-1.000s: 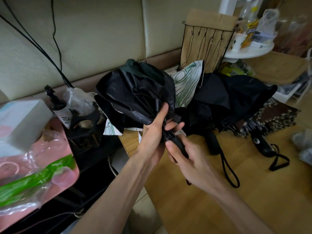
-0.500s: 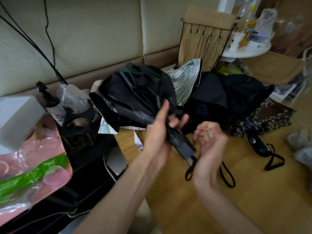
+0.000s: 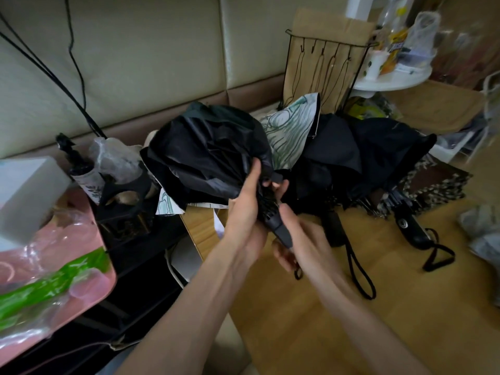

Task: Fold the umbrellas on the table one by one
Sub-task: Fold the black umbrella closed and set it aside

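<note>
Black nylon bunched above the table (image 3: 338, 315) edge: person's L hand (image 3: 243, 209) clamps the black umbrella (image 3: 205, 155) by its gathered canopy, R hand (image 3: 300, 239) fingers curled round its handle (image 3: 281, 231). Canopy loose, no strap wrapped, so fold approx. half done. Behind, dark umbrellas (image 3: 378, 147) & a printed one (image 3: 292, 128) lie unfolded.

held umbrella (image 3: 205, 158) left | two umbrellas (image 3: 359, 158) right, on table (image 3: 338, 320) | rack (image 3: 324, 66) behind

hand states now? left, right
Left hand: gripping the crumpled black fabric umbrella at its gathered ribs.
Right hand: gripping that umbrella's dark grey handle.
</note>
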Demonstrator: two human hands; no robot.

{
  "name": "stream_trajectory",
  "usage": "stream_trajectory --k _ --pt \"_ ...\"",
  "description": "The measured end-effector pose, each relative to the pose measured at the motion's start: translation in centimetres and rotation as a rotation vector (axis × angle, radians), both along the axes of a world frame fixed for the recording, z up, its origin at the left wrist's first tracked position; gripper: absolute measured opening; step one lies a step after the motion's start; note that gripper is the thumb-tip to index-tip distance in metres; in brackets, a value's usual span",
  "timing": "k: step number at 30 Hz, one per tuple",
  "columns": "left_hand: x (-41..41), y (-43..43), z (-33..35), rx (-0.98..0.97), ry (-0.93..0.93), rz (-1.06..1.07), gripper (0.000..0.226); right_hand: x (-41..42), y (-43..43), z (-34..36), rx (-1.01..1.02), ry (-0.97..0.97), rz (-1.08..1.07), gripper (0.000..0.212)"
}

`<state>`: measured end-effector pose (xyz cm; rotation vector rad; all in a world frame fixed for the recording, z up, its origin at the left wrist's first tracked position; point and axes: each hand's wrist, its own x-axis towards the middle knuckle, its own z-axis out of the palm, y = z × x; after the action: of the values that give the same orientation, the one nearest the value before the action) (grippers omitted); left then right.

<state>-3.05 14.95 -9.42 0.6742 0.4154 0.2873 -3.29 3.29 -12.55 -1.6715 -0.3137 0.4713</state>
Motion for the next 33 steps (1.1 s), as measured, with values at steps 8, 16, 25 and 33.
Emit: stream_trajectory --k 8,16,25,33 --pt "-0.5 1.3 1.0 0.077 0.021 -0.058 0.040 0.1 -0.8 -0.5 -0.190 -0.570 0.112 0.039" --pt "-0.8 1.2 1.0 0.074 0.010 -0.044 0.044 1.0 -1.2 -0.4 -0.144 -0.624 0.175 0.037" --pt "-0.7 0.7 1.8 0.147 -0.005 -0.033 0.033 0.9 -1.4 0.5 0.044 -0.238 0.391 0.029" --pt "-1.5 0.5 1.1 0.268 0.076 -0.116 0.044 0.1 -1.1 0.3 0.113 -0.101 0.380 0.041"
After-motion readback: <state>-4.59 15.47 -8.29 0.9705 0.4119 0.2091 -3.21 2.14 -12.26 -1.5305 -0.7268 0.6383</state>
